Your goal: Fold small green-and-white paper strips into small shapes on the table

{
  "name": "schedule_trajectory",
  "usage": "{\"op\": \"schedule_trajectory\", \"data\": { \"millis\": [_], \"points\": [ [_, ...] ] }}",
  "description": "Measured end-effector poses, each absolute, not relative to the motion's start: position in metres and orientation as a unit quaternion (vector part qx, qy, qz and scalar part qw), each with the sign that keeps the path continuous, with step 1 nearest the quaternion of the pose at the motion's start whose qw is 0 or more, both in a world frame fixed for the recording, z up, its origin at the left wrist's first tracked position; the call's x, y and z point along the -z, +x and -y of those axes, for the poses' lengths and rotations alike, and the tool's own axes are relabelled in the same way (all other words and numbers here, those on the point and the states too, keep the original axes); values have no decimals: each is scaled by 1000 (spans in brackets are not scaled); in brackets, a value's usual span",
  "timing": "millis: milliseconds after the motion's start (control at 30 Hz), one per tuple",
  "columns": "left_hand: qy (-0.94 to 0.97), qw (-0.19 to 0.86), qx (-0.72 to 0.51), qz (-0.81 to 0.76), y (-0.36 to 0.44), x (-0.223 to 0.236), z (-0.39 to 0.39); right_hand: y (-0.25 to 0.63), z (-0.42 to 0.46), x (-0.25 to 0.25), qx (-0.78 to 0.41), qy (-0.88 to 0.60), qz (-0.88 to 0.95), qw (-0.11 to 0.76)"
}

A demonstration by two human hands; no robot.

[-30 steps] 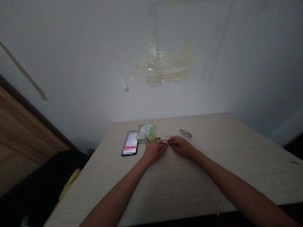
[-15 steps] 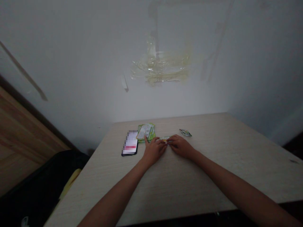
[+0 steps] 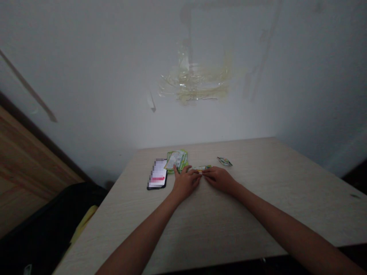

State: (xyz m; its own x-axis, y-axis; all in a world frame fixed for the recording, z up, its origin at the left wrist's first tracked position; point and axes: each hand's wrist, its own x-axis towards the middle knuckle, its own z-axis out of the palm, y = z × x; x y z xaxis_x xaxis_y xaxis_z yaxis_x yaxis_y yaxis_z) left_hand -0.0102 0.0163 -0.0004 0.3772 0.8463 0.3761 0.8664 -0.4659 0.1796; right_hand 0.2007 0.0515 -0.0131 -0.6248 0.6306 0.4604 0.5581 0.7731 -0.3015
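Note:
Both hands meet over a small printed packet or folded paper (image 3: pixel 203 168) in green, white and yellow, low on the table. My left hand (image 3: pixel 185 184) has its fingertips closed on the near-left part of it, with the thumb side close to a stack of green printed packets or sheets (image 3: pixel 176 160). From the other side, my right hand (image 3: pixel 219 178) pinches its near-right edge, fingers pressed together. The fingers cover the lower part of the paper. A small folded piece (image 3: pixel 224 161), patterned in green and white, lies apart beyond my right hand.
A phone (image 3: pixel 157 175) with a lit, blurred screen lies left of the stack. The pale wooden table (image 3: pixel 246 221) meets a wall (image 3: pixel 114 76) bearing old clear tape (image 3: pixel 197 84). A dark bag-like thing (image 3: pixel 57 214) and wooden panel (image 3: pixel 17 168) stand at the left.
My right fingers have shifted slightly down and back, so more of the paper's far edge shows. My left hand has barely moved; the stack and phone stay in place.

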Motion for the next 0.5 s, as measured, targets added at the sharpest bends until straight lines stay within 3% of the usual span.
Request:
{"op": "schedule_trajectory", "data": {
  "millis": [500],
  "points": [
    [-809, 68, 221, 541, -11, -5, -14, 200, -50, 11, -63, -345, 894, 279]
  ]
}}
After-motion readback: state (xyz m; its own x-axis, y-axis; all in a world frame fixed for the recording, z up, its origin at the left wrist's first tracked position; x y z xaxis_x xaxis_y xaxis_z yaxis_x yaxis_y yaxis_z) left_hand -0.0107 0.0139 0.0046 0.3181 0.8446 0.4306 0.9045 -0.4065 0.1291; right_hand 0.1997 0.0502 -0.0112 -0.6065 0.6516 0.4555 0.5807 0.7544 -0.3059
